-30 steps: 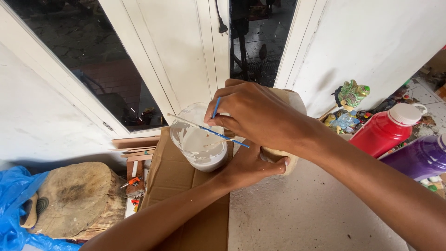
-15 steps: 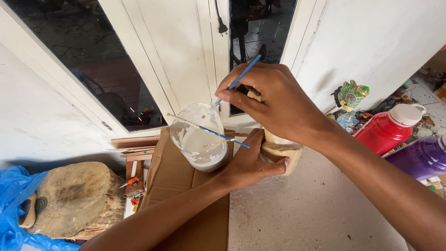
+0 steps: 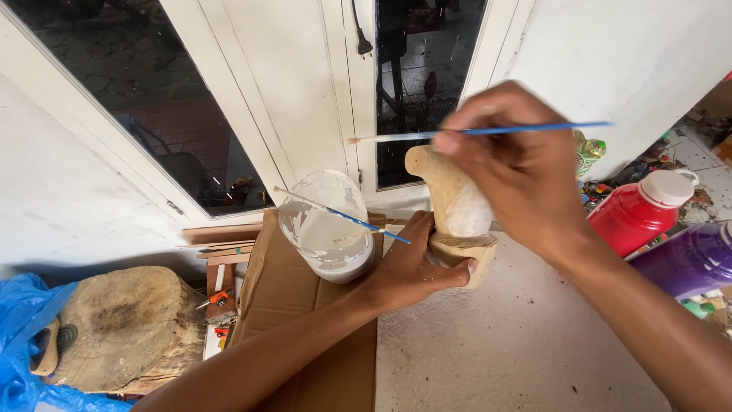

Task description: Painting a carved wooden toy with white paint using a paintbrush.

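Note:
My right hand (image 3: 526, 172) holds a thin blue paintbrush (image 3: 480, 132) level, its pale tip pointing left in front of the door. My left hand (image 3: 415, 263) grips the base of a tan wooden carved figure (image 3: 450, 202) that stands upright on the floor, part of it coated white. Just left of it sits a clear plastic cup (image 3: 326, 225) with white paint in its bottom. A second blue brush (image 3: 343, 216) lies across the cup's rim.
Flat brown cardboard (image 3: 293, 305) lies under the cup. A red jug (image 3: 644, 210) with a white lid and a purple container (image 3: 690, 259) stand at the right. A wood stump (image 3: 126, 324) and blue plastic sheet (image 3: 19, 336) are at the left. White glazed doors (image 3: 305, 84) rise behind.
My right hand lifted from the cup's rim and swung right and up, turning the brush level. The carved figure, earlier hidden under that hand, now shows. My left hand kept its hold.

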